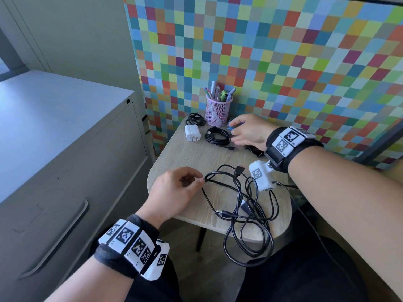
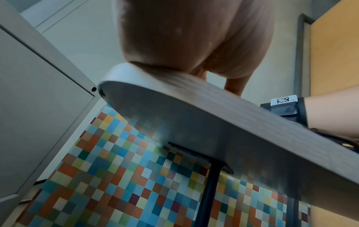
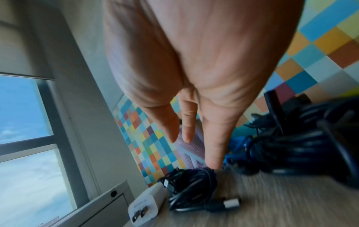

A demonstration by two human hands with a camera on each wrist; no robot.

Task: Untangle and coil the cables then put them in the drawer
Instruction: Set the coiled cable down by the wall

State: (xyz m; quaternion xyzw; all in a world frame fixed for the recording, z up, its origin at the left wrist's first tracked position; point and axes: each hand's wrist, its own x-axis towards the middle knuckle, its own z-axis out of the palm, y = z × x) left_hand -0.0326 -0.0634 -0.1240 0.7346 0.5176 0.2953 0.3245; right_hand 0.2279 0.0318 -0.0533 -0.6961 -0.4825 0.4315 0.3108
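Left hand pinches loop of tangled black cable on bench. Right hand, fingers loosely spread, holds nothing, hovers beside coiled black cable.

**Colour rundown of this little desk corner**

The wall panel is a checkerboard of blue, teal, green, yellow, orange and red squares. The table is pale wood grain. At 12 o'clock on it stands a pink mesh pen cup; at 11 lies a white charger. The loose cable at 6 is black, same as the coiled cable mid-table. Wristbands are black with black-and-white square codes. The cabinet at 9 is plain grey.
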